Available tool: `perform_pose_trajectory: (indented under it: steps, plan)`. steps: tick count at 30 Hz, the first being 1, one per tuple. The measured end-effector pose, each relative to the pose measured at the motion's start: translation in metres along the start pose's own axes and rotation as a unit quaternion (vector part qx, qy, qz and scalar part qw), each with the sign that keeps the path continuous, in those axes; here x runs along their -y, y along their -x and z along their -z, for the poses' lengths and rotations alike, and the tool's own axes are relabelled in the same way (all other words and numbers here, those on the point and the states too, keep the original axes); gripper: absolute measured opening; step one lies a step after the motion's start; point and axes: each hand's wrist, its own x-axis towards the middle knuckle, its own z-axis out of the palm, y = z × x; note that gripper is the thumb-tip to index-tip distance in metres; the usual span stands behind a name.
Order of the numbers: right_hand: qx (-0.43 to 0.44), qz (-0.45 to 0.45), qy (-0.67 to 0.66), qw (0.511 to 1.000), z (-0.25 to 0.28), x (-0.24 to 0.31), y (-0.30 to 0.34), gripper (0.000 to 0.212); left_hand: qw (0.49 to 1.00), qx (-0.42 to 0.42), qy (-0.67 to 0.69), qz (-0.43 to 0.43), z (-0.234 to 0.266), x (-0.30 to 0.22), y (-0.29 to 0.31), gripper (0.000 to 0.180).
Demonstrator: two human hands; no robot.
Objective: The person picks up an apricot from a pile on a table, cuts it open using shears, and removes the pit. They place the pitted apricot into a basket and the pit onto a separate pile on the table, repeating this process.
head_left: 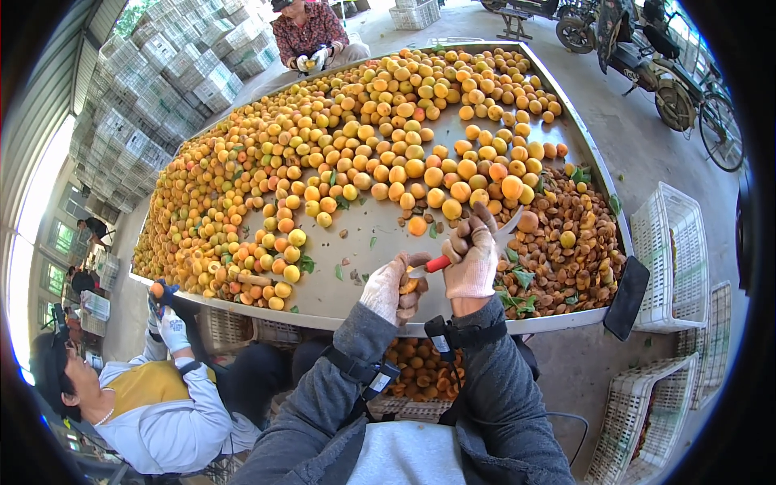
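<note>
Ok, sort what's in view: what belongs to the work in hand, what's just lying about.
Seems to belong:
red-handled knife in the right hand
apricot piece in the left hand
whole apricots on the table
cut fruit in the crate below

Apparently just lying about:
black phone-like slab at the table's corner
loose green leaves
parked motorbike

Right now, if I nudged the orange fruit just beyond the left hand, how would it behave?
The orange fruit would likely roll, being nearly round on a smooth-looking tray. Pushed toward the far side, it may bump other fruits. It could bruise, since the split pieces at right look fleshy.
</note>
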Motion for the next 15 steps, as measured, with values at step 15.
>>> perform_pose_trajectory:
  steps: [15]
  plan:
    - [0.301, 0.197, 0.763, 0.537, 0.008, -0.008, 0.026, 0.026, 0.954, -0.105, -0.091, -0.267, 0.033, -0.001, -0.03, 0.03]
